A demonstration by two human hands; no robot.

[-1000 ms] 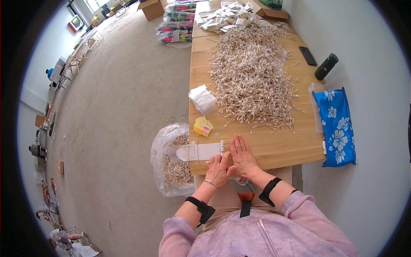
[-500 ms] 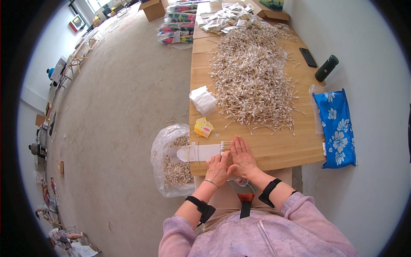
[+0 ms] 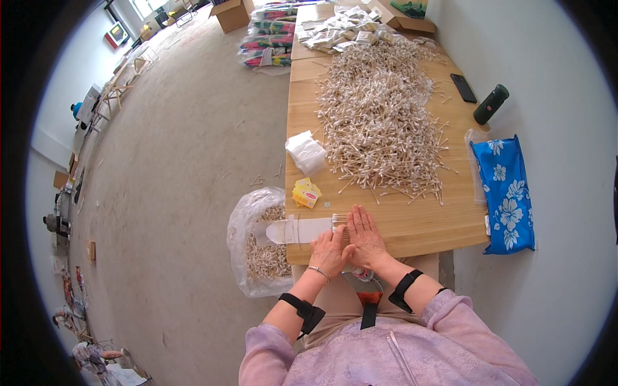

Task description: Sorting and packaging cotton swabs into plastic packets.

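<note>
The pale wooden desk (image 3: 428, 225) carries a broad pile of cotton swabs (image 3: 386, 116), the landmark for every place here. Left of the pile's near end, beyond the edge, bulges a clear plastic bag (image 3: 240, 222) filled with more swabs; right of that end lies a blue pack (image 3: 505, 193) with white flowers. White packets (image 3: 344, 29) are heaped at the pile's far end. Nearer than the pile, the right hand (image 3: 367, 235) lies flat, fingers straight and close together; the left hand (image 3: 328, 253) reaches in beside it, fingers slightly bent, whether pinching I cannot tell. Nearer and left of the pile runs a white strip (image 3: 313, 230). Folded white plastic (image 3: 306, 153) sits left of the pile; a dark bottle (image 3: 491, 104) and a black phone (image 3: 463, 88) lie right of it. Yellow cards (image 3: 306, 193) rest left of its near end. Smallest, a row of swabs (image 3: 338, 222) meets both hands, nearer than the pile.
</note>
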